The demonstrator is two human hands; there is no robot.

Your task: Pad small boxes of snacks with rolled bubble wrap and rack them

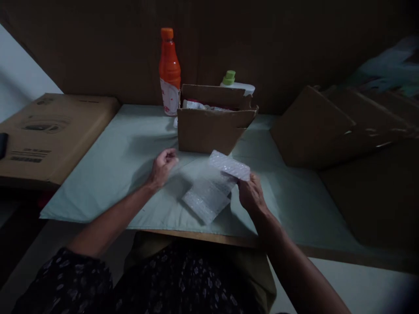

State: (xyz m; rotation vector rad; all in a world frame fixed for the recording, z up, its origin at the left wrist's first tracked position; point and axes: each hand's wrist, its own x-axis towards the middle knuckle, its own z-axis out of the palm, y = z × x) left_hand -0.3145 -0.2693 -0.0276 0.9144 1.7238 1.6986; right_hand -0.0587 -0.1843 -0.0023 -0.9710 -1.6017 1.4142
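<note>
My right hand (251, 192) is closed on one end of a folded strip of clear bubble wrap (229, 165), held above the table. Under it, a flatter part of bubble wrap (206, 200) hangs or lies over the pale green cloth; I cannot tell whether the two are one piece. My left hand (163, 166) is over the cloth to the left of the wrap, touching none of it. Its fingers are loosely curled, with the thumb apart and nothing visible between them. Just beyond both hands stands an open cardboard box (209, 131) with packets inside.
Behind the box stand an orange bottle (169, 65) and a white bottle with a green cap (230, 77). A flat printed carton (55, 135) lies at left. Larger cardboard boxes (314, 126) fill the right side. The green cloth (108, 174) covers the table to its front edge.
</note>
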